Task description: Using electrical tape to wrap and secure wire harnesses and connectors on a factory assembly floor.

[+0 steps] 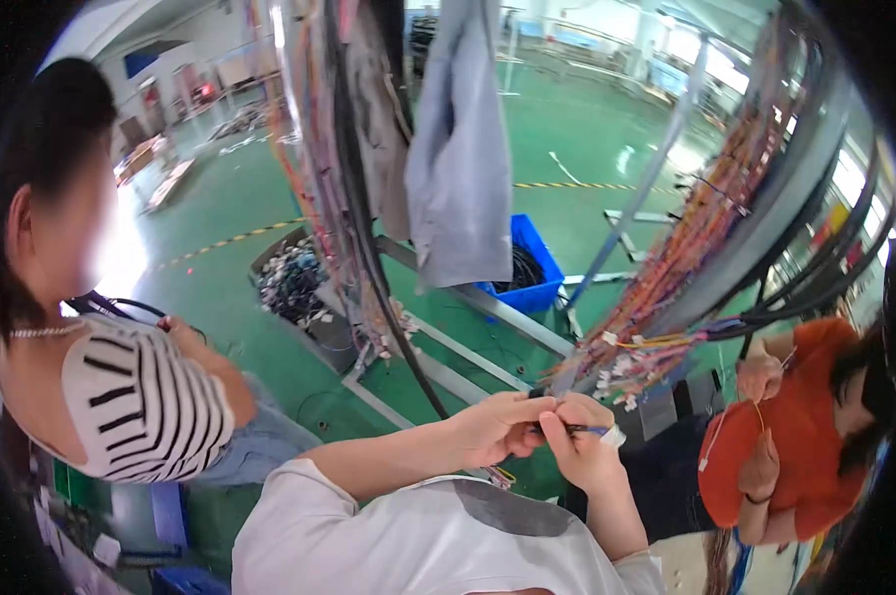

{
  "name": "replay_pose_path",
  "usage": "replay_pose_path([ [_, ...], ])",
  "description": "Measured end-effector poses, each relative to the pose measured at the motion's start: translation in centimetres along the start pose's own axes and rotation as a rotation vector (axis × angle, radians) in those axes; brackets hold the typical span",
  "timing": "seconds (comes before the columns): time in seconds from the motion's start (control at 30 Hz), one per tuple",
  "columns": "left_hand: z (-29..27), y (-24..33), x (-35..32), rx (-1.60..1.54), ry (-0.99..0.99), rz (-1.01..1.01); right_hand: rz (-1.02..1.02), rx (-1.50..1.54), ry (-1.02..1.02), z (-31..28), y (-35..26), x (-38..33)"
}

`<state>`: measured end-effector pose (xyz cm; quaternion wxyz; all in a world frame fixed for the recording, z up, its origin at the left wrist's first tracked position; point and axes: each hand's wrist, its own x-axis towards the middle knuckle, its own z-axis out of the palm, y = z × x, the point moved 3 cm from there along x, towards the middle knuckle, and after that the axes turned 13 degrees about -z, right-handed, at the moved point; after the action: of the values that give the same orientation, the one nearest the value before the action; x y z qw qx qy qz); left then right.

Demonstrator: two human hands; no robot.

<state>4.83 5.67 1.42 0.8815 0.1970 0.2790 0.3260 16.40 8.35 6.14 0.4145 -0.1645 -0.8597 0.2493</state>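
- Holding a thin dark cable (pixel 591 430) between them, the left hand (pixel 497 426) and the right hand (pixel 587 458) meet in front of the person's chest, almost touching each other.
- The left hand's fingers are curled in around the cable's left part; most of that stretch is hidden by them.
- The right hand is clamped on it too, thumb laid along the near side, fingers bent behind.
- From the right hand's grip a bluish-dark length runs rightward to a small whitish end piece (pixel 615 436), just beside the knuckles.
- Whether anything else sits inside the left palm, I cannot tell.
- Just beyond the hands hang the lower ends of a wire bundle (pixel 681 263), orange and pink, with white connectors at the tips.
- Farther off, a blue bin (pixel 545 297) stands on the green floor (pixel 592 223), well apart from the hands.
- At right, a co-worker in an orange top (pixel 815 436) holds a thin wire.
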Motion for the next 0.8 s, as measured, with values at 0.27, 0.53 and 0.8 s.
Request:
replay_pose_path([
  [0.27,4.4,2.5,-2.2,0.424,-0.056,0.629,0.185,0.344,0.441,-1.6,-2.1,-1.5],
  [0.53,4.5,2.6,-0.9,0.599,-0.137,0.325,0.137,0.179,0.263,-3.8,-2.0,-0.9],
  [0.8,2.4,2.5,-0.8,0.951,0.176,0.752,0.165,0.023,0.133,-2.2,-1.5,0.1],
])
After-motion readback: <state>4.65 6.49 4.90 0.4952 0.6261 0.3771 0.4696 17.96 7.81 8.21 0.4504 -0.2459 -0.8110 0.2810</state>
